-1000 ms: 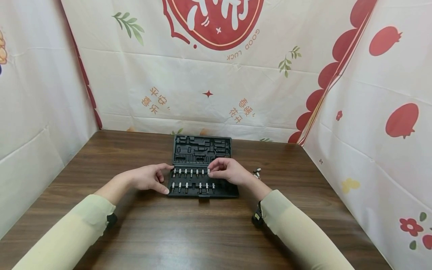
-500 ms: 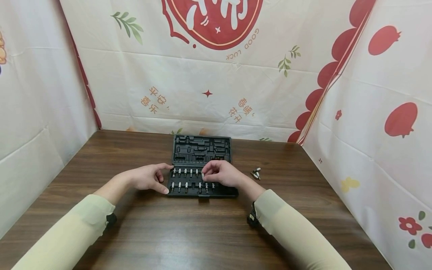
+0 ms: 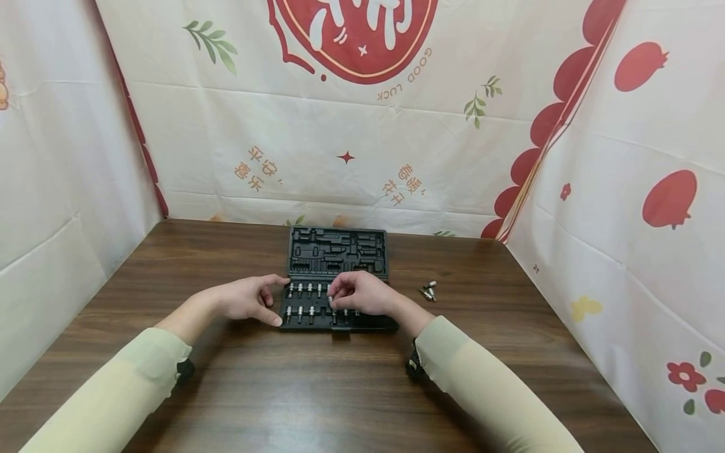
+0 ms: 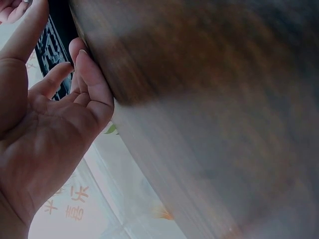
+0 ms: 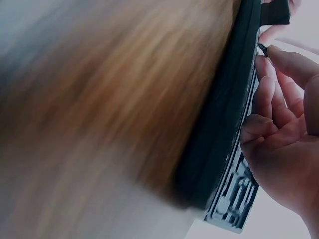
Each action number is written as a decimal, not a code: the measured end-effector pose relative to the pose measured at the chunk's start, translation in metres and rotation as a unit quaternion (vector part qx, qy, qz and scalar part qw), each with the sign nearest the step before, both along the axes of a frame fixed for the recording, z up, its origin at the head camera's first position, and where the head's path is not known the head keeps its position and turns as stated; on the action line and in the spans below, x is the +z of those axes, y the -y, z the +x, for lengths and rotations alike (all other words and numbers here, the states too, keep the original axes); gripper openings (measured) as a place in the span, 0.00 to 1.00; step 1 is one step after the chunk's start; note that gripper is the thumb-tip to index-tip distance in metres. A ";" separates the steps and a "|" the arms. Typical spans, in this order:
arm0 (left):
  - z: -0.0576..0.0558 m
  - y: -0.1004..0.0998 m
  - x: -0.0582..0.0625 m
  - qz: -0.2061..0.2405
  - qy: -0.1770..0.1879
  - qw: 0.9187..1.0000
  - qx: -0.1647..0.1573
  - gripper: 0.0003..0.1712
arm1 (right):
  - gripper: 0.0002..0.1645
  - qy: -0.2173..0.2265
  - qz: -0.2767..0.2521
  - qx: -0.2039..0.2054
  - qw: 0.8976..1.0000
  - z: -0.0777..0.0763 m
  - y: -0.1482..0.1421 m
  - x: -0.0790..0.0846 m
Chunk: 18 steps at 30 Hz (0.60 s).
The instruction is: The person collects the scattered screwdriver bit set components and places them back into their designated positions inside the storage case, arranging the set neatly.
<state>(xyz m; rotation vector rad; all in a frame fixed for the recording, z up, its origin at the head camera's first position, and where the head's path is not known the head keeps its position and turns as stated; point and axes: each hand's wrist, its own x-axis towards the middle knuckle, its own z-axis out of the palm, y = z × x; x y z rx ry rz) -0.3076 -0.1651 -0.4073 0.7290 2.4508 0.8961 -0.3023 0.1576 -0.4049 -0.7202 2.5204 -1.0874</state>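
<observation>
A black moulded case (image 3: 370, 324) lies open on the table, its lid (image 3: 338, 250) laid back behind the tray. Silver bit sockets (image 3: 300, 313) stand in two rows in the tray. My left hand (image 3: 243, 298) rests at the case's left side, index finger at the rear corner and thumb at the front corner. Above the tray, my right hand (image 3: 367, 294) pinches one bit socket (image 3: 331, 301) between thumb and fingers; its dark tip shows in the right wrist view. That hand hides part of both rows.
Several loose bit sockets (image 3: 430, 285) lie in a small pile on the brown wooden table (image 3: 272, 390), right of the case. Printed cloth (image 3: 317, 126) hangs behind the table and along both sides.
My right hand has moved left and slightly toward me over the tray, carrying the bit socket. The loose pile on the right has come into fuller view. My left hand stays put.
</observation>
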 end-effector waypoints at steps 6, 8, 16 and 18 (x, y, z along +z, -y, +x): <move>0.001 0.000 0.001 -0.003 -0.001 1.000 0.002 0.55 | 0.07 -0.017 0.037 0.012 0.999 0.002 0.017 0.002; 0.001 0.001 0.001 -0.004 -0.001 1.000 0.003 0.55 | 0.06 -0.026 0.053 0.013 0.998 0.003 0.021 0.002; 0.002 0.000 0.002 -0.009 0.000 1.000 0.005 0.55 | 0.07 -0.038 0.082 0.009 0.996 0.002 0.022 -0.003; 0.002 0.000 0.001 -0.009 0.000 1.000 0.005 0.55 | 0.07 -0.037 0.079 0.011 0.996 0.002 0.021 -0.004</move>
